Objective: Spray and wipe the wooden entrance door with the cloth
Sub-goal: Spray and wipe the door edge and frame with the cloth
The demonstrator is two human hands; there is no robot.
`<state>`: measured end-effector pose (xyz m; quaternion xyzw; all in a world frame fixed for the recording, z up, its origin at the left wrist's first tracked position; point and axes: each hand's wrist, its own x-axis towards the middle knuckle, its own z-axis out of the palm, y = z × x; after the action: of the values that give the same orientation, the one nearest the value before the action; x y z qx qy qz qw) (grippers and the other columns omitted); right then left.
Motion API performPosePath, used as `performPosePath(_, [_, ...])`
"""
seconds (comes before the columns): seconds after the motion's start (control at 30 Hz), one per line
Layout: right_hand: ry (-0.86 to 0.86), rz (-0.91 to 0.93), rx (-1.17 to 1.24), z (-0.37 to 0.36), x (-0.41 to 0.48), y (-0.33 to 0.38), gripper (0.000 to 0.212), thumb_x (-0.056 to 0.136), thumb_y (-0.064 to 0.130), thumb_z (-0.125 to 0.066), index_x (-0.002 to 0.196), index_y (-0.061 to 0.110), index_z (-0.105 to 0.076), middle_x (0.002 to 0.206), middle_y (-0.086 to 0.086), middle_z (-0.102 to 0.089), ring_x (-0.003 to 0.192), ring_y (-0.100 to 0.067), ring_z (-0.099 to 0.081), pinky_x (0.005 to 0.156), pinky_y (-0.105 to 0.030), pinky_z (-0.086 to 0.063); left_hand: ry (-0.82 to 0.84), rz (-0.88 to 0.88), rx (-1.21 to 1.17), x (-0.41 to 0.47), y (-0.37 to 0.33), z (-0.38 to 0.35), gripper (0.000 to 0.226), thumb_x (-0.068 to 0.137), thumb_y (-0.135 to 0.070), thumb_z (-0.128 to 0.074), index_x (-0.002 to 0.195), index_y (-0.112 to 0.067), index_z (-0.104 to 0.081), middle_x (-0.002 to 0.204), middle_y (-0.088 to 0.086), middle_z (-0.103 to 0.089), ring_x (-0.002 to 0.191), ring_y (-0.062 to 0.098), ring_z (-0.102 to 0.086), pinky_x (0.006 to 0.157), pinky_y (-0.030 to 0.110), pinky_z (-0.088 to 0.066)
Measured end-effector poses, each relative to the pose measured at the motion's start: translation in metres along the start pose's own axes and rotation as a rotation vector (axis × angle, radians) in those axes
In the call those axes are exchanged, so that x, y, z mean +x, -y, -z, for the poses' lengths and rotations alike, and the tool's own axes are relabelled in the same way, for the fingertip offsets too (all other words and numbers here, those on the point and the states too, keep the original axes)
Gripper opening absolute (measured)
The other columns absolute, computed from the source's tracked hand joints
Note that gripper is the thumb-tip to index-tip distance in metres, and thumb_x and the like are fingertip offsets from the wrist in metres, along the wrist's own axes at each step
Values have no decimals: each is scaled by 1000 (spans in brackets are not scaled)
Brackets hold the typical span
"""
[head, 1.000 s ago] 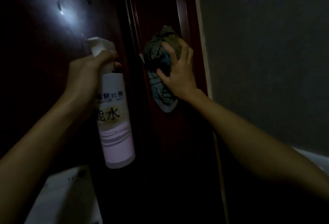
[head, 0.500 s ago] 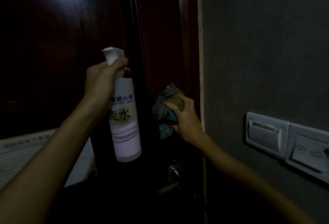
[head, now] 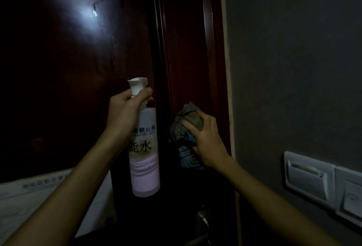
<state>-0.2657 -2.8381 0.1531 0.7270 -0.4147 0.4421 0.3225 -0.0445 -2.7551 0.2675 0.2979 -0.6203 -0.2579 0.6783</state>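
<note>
The right hand [head: 208, 144] presses the bunched cloth [head: 186, 128] on the dark door [head: 186, 50], the left hand [head: 123, 112] grips the spray bottle [head: 145, 157], and wiping looks only partway done.

Lighting: very dim throughout. One soft white glare patch [head: 88, 15] on the glossy door [head: 58, 89], upper left. Lower door and frame corners sink into black shadow. Grainy, soft focus; straight lines lean near the edges.

Place: dim entryway, home or hotel room
Signs: dark wooden door [head: 186, 50], handle [head: 203, 220], grey wall [head: 293, 69], card-slot switch panel [head: 307, 179] beside frame
</note>
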Motion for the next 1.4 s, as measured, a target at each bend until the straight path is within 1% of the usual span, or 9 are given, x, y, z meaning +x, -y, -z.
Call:
performPosePath(0.17, [-36,-3,9,27,66,-3,86,75,5,-72,145,32,-31,150,-21,-21,131,-41,-26,107,-55,-34,-10,-38,-41,30,-19,-3,19,90,-27,-71,85,-9,-75,78,9,-70,75,30,-64,74,43,-50])
performPosePath(0.27, [-125,-84,-47,54,153,-7,86,80,5,-68,152,29,-28,153,-22,-17,135,-42,-22,113,-55,-30,-29,-63,-29,46,-29,-4,18,90,-26,-71,81,-10,-74,76,8,-70,73,27,-64,74,39,-48])
performPosePath(0.37, [-188,-120,-64,82,236,-12,81,86,12,-65,154,29,-24,153,-21,-18,135,-40,-25,115,-51,-29,-36,-94,-13,56,-34,3,20,89,-27,-72,79,-11,-74,74,7,-70,72,25,-63,73,38,-48])
performPosePath(0.5, [-235,-136,-56,92,269,-13,72,89,21,-61,152,29,-27,151,-21,-22,134,-40,-27,114,-50,-29,-69,-108,12,63,-38,12,18,89,-26,-72,79,-11,-75,73,3,-71,68,18,-62,69,30,-48])
performPosePath(0.6, [-217,-104,-22,88,255,-19,71,89,22,-62,152,26,-29,151,-22,-22,134,-41,-26,114,-51,-28,-98,-97,13,58,-34,16,16,89,-25,-72,77,-15,-74,72,0,-71,61,10,-61,61,23,-47])
performPosePath(0.77, [-165,-91,56,59,172,-29,82,79,4,-68,148,29,-31,152,-21,-20,135,-38,-24,116,-50,-30,-66,-54,-3,27,-13,9,16,91,-26,-70,81,-14,-74,75,2,-71,66,17,-63,67,31,-49])
performPosePath(0.93, [-80,-152,76,26,64,-27,96,67,-13,-63,144,33,-29,153,-20,-18,135,-35,-24,112,-37,-24,-15,-39,-7,-4,-2,-9,22,92,-29,-69,77,-12,-71,77,9,-69,72,27,-65,71,39,-51])
performPosePath(1.13, [45,-237,162,7,-20,-4,93,69,-8,-70,144,31,-32,154,-17,-15,138,-32,-19,116,-39,-23,-5,0,-73,-20,-4,-21,23,91,-29,-69,80,-8,-70,77,13,-66,70,30,-64,67,40,-52])
performPosePath(1.4, [123,-161,151,-5,-53,9,108,63,2,-86,148,36,-28,158,-11,-13,146,-30,-18,114,-48,-36,9,49,-89,-27,0,-25,23,92,-29,-69,84,-8,-71,79,14,-68,69,31,-65,67,42,-51])
